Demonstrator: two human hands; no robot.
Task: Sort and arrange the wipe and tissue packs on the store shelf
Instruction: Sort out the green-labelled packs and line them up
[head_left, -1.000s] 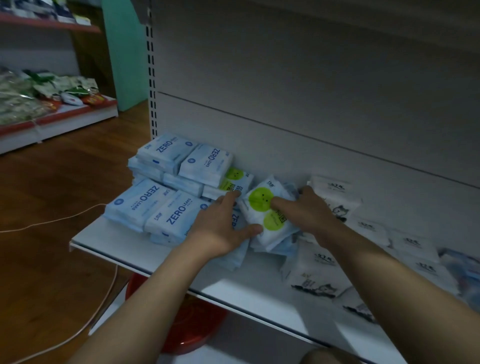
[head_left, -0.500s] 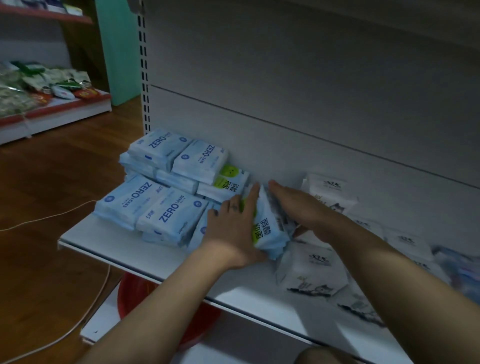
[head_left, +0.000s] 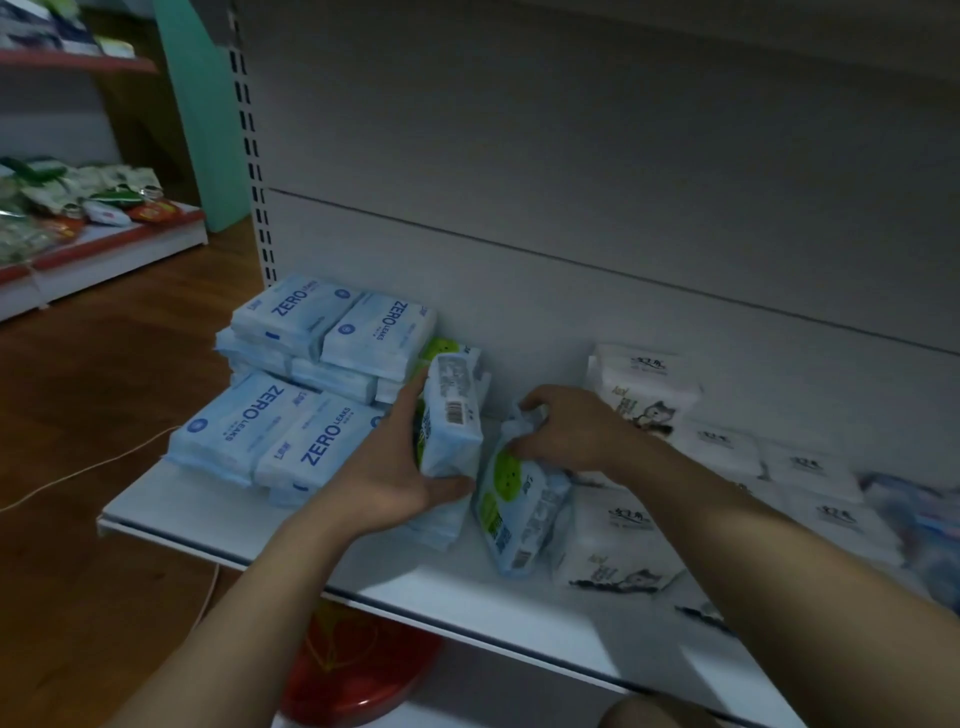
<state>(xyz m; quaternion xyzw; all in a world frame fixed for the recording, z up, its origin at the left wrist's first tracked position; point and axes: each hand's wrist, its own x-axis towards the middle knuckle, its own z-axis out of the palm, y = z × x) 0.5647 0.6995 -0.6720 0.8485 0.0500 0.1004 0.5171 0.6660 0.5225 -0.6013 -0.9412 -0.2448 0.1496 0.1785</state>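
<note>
The left hand (head_left: 395, 478) is clasping one pack (head_left: 452, 415) upright on the shelf (head_left: 218, 525). The right hand (head_left: 566, 431) is pinching a second pack (head_left: 511, 509) by its top with curled fingers. Both are looking light, soft and slippery, so gripping across the sides seems safest.

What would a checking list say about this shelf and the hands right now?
Surface: white shelf, packs lying and stacked on it.
Job's things: blue ZERO packs stacked at left; upright green-dot pack and tilted green-dot pack in the middle; white tissue packs at right.
Clutter: red round thing below the shelf.
Hands: left hand holds the upright pack; right hand grips the tilted one.
Cables: pale cable on the wooden floor.
Surroundings: another shelf with snack bags, far left.
</note>
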